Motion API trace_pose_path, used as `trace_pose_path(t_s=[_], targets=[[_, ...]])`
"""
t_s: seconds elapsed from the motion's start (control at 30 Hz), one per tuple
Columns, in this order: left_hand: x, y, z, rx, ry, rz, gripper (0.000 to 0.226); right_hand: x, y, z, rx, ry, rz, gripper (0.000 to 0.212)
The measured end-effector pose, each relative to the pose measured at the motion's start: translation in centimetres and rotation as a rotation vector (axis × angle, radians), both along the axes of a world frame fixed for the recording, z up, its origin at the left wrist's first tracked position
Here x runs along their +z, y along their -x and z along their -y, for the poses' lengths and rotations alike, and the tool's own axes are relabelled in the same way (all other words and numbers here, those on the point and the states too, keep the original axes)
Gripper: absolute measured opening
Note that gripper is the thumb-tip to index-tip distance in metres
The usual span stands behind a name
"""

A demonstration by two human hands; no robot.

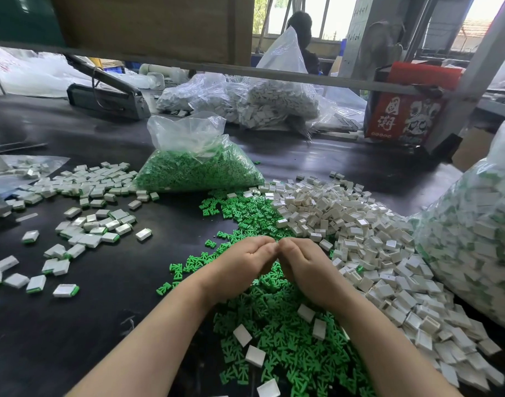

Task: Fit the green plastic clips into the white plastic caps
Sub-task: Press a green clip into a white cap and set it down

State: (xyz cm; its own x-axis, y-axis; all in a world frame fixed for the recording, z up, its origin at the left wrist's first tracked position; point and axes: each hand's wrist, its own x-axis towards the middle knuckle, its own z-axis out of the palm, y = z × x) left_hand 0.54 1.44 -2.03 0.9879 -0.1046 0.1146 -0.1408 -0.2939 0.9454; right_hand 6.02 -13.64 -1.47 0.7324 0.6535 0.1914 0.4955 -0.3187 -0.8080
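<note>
Green clips lie in one heap too many to count on the dark table, white caps heaped just right of them. Above the clips, the left hand and right hand meet fingertip to fingertip, fingers curled; whether they hold a piece cannot be told. Dozens of assembled caps are scattered to the left. One clear bag behind holds clips; another bag at right holds assembled pieces.

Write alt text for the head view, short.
Left hand and right hand meet fingertip to fingertip, fingers curled, over a pile of green clips on a dark table; what they hold is hidden. Loose white caps lie to the right, assembled pieces to the left, a bag of green clips behind.
</note>
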Motion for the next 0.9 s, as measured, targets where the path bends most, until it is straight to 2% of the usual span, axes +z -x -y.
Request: trace_pose_path(t_s=[0.13,0.33,0.63,0.9], targets=[[-0.12,-0.11,-0.5,-0.046,-0.016,-0.076,0.04,0.23,0.05,0.2,0.013,0.116,0.079,0.044],[-0.32,-0.18,-0.93,-0.07,-0.01,-0.11,0.027,0.55,0.27,0.06,0.013,0.167,0.099,0.042],[-0.29,-0.36,-0.95,-0.146,0.089,-0.129,0.028,0.59,0.26,0.19,0.027,0.061,0.003,0.042],[-0.36,-0.36,-0.09,-0.063,0.091,-0.102,0.04,-0.1,0.55,-0.29,-0.022,-0.027,0.016,0.043]])
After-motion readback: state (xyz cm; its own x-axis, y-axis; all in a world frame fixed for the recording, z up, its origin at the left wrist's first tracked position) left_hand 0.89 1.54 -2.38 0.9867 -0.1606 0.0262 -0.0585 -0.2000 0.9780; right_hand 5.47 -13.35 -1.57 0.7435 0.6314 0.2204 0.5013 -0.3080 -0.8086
